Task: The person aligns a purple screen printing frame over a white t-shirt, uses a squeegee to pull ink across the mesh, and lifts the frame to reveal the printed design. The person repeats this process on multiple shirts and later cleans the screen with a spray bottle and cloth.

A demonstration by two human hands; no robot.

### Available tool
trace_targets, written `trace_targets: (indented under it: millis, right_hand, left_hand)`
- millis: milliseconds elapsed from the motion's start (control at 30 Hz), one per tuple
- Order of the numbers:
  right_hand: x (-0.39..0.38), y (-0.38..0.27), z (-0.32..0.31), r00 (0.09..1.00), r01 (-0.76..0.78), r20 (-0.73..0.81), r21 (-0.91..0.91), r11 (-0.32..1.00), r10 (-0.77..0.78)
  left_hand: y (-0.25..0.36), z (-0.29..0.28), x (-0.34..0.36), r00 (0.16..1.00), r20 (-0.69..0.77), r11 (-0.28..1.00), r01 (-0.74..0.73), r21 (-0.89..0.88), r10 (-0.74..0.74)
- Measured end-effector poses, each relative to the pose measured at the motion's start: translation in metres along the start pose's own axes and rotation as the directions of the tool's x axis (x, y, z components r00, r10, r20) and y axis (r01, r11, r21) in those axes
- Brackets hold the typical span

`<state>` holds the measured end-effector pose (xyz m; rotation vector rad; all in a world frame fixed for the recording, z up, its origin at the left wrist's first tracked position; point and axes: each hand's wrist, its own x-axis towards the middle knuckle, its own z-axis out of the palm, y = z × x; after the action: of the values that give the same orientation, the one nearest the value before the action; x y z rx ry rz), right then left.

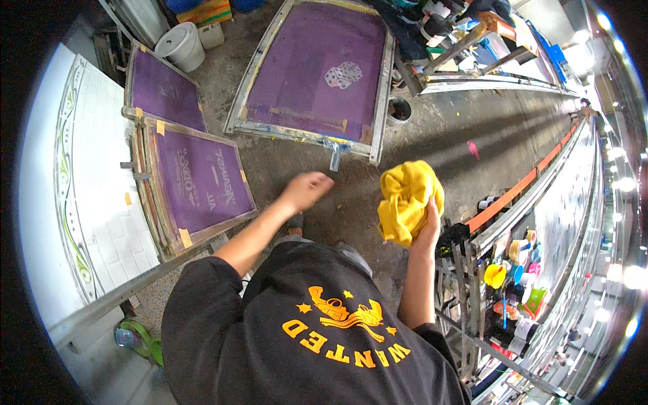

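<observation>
- Our right hand (428, 219) was closed around a bunched yellow cloth (407, 200), gripping it from its right side and lower edge, with the fingers hidden behind the fabric.
- The cloth was a bright, plain yellow, soft and heavily crumpled, with deep folds and a looser flap hanging at its lower left.
- Its long axis ran roughly up and down in the view, leaning slightly, the wider mass at the top and the narrower tail below; it was held in the air above the concrete floor (432, 145), just right of our body's middle.
- Our left hand (307, 189) held nothing; its fingers were curled loosely inward, the hand stretched forward over the floor and well apart from the cloth.
- Ahead of the left hand, a large metal-framed printing screen (317, 67) with purple mesh lay tilted on the floor, a pale dice-like motif near its centre.
- To the left, two smaller purple screens (196, 179) leaned against a long white printed panel (101, 169).
- A white bucket (181, 46) stood near the top left.
- At our right, a metal rack (472, 270) carried tape rolls and coloured cups (516, 266), beside a long worktop (574, 189) running away from us.
- We wore a black shirt (304, 337) with an orange print.
</observation>
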<state>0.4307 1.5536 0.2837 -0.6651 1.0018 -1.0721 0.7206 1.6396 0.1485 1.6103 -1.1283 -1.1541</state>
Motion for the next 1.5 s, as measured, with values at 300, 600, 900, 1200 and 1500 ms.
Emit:
trace_targets:
  millis: [300, 600, 900, 1200, 1500]
  right_hand:
    - [0.176, 0.05, 0.122, 0.899, 0.368, 0.299, -0.912, 0.182, -0.32]
    - [0.254, 0.189, 0.155, 0.926, 0.3, 0.351, -0.908, -0.292, -0.142]
    - [0.331, 0.185, 0.156, 0.85, 0.429, 0.475, -0.875, -0.224, -0.228]
    - [0.582, 0.145, 0.235, 0.663, 0.519, 0.682, -0.716, -0.466, -0.309]
    - [0.535, 0.16, 0.215, 0.765, 0.461, 0.587, -0.786, -0.412, -0.265]
  left_hand:
    - [-0.061, -0.166, 0.046, 0.748, -0.608, 0.964, 0.215, -0.158, -0.266]
    - [-0.037, -0.295, 0.161, 0.721, -0.677, 0.958, 0.275, 0.086, -0.146]
    - [-0.084, -0.409, 0.482, 0.819, -0.573, 0.826, 0.303, 0.475, 0.03]
    - [-0.09, -0.371, 0.516, 0.753, -0.64, 0.824, 0.454, 0.338, -0.153]
    - [-0.077, -0.372, 0.535, 0.749, -0.656, 0.85, 0.404, 0.339, -0.094]
